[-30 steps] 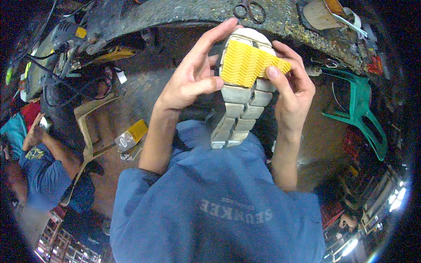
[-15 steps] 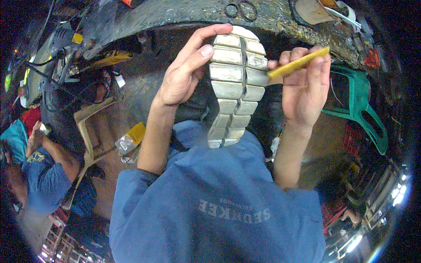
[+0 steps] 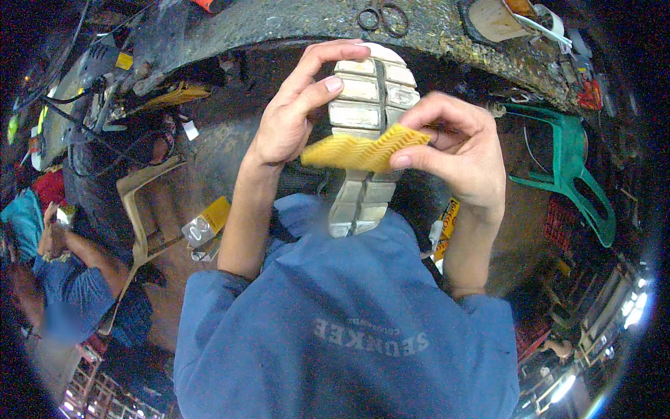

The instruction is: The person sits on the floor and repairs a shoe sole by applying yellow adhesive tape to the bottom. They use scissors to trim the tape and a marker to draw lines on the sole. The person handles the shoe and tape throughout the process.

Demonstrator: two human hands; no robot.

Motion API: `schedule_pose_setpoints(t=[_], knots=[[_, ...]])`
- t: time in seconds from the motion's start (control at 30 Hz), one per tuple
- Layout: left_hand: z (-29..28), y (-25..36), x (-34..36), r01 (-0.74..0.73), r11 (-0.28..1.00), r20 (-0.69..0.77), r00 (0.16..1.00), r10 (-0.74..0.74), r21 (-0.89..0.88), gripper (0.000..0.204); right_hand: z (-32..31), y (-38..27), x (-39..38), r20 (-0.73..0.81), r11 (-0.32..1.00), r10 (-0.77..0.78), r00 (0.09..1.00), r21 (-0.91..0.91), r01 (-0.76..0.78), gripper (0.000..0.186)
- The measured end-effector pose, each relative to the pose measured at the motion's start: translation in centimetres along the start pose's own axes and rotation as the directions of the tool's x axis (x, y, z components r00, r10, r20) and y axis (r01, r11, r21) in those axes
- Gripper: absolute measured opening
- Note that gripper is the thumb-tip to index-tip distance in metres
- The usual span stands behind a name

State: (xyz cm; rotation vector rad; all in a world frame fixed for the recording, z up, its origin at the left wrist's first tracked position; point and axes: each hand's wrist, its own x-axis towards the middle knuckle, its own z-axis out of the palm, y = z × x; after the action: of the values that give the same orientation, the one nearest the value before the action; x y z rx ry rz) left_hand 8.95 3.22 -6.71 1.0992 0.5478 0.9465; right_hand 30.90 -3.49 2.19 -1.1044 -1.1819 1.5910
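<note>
A shoe point(image 3: 354, 115) is turned with its worn, whitish, blocky sole toward me, its broad end away from me and its narrow end at my shirt. My left hand point(image 3: 286, 115) is closed round its left edge near the far end, thumb and a finger on the rim. A yellow piece point(image 3: 366, 148) with zigzag ridges, like a strip of tread, lies crosswise over the middle of the sole. My right hand point(image 3: 464, 150) pinches its right end between thumb and fingers. The piece hides part of the sole; whether it touches the sole I cannot tell.
A worn bench point(image 3: 279, 31) curves across the far side, with scissors point(image 3: 382, 17) and a crusted tub point(image 3: 492, 19) on it. A green plastic chair point(image 3: 569, 160) stands at right, a beige chair frame point(image 3: 139, 209) at left. Another person point(image 3: 77, 279) sits at far left.
My right hand has swung left and turned over, bringing the yellow piece from beside the shoe to across its sole. My left hand and the shoe have barely shifted.
</note>
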Motion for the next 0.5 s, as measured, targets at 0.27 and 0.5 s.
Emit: schedule_pose_setpoints(t=[0.27,0.5], knots=[[0.5,0.3,-0.1,0.02,0.999,-0.013,1.0,-0.02,-0.041,0.043,1.9,0.8,-0.5,-0.148,0.985,0.15,0.977,-0.064,-0.161,0.057],[1.3,2.0,-1.0,0.109,0.98,-0.027,0.993,-0.115,-0.169,0.051,5.2,2.0,-0.7,-0.448,0.933,-0.1,0.889,-0.353,-0.072,0.048]])
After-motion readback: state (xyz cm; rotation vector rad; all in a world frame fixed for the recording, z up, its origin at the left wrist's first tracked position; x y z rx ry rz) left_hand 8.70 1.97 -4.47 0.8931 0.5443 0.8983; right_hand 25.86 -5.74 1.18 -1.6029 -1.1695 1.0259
